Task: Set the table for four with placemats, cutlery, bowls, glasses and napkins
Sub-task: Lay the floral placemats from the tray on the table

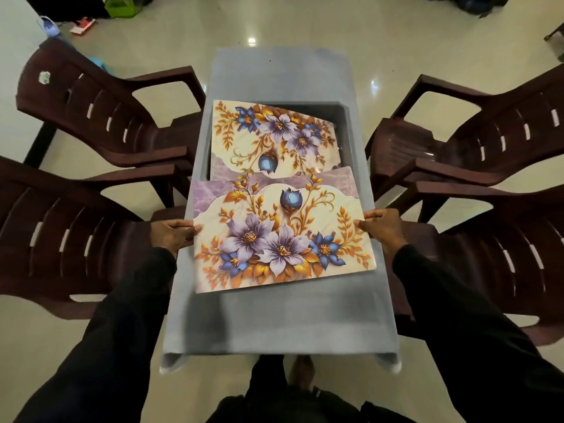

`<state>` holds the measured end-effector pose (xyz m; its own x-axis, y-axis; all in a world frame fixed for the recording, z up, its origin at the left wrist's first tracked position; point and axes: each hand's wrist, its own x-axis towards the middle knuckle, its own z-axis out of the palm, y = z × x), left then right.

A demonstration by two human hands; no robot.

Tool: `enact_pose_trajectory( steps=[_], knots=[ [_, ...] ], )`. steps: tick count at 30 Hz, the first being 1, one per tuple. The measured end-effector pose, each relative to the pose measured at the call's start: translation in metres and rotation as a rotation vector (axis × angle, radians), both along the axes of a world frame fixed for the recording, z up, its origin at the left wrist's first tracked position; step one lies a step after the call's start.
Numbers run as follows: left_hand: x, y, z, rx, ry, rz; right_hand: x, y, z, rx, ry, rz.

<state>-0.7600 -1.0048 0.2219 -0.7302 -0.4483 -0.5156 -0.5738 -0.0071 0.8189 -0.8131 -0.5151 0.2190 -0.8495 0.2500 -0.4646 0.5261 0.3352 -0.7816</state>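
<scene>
A floral placemat [282, 233] with purple and blue flowers hangs slightly tilted over the near half of the grey-clothed table [274, 319]. My left hand [171, 235] grips its left edge and my right hand [383, 227] grips its right edge. A second placemat [271, 138] of the same pattern lies across a dark grey bin [345, 138] at the table's middle. What the bin holds is hidden under that mat.
Four dark brown plastic chairs flank the narrow table: two on the left [100, 114] [61, 236] and two on the right [476, 138] [494, 254]. The far end of the cloth [280, 74] is bare. Small items lie on the floor at the far left [82, 25].
</scene>
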Motion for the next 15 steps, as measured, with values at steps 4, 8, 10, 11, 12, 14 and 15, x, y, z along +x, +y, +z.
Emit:
enact_pose_trajectory(
  steps=[4, 8, 10, 11, 12, 14, 15],
  knots=[
    [0.046, 0.015, -0.015, -0.001, -0.024, 0.021, 0.043, 0.011, -0.016, 0.000, -0.017, 0.005],
    [0.080, 0.024, -0.032, -0.010, -0.051, 0.046, 0.076, 0.011, -0.026, 0.020, -0.023, -0.011],
    [0.092, 0.027, -0.038, -0.014, -0.058, 0.053, 0.089, 0.010, -0.030, 0.024, -0.022, -0.010],
    [0.095, 0.029, -0.041, -0.015, -0.063, 0.061, 0.093, 0.009, -0.032, 0.033, -0.015, -0.003],
    [0.099, 0.030, -0.044, -0.013, -0.069, 0.071, 0.098, 0.008, -0.034, 0.050, -0.007, 0.006],
    [0.104, 0.033, -0.050, -0.004, -0.076, 0.076, 0.103, 0.006, -0.039, 0.082, 0.003, 0.018],
    [0.105, 0.033, -0.055, -0.001, -0.080, 0.074, 0.105, 0.005, -0.042, 0.091, -0.001, 0.018]
  ],
)
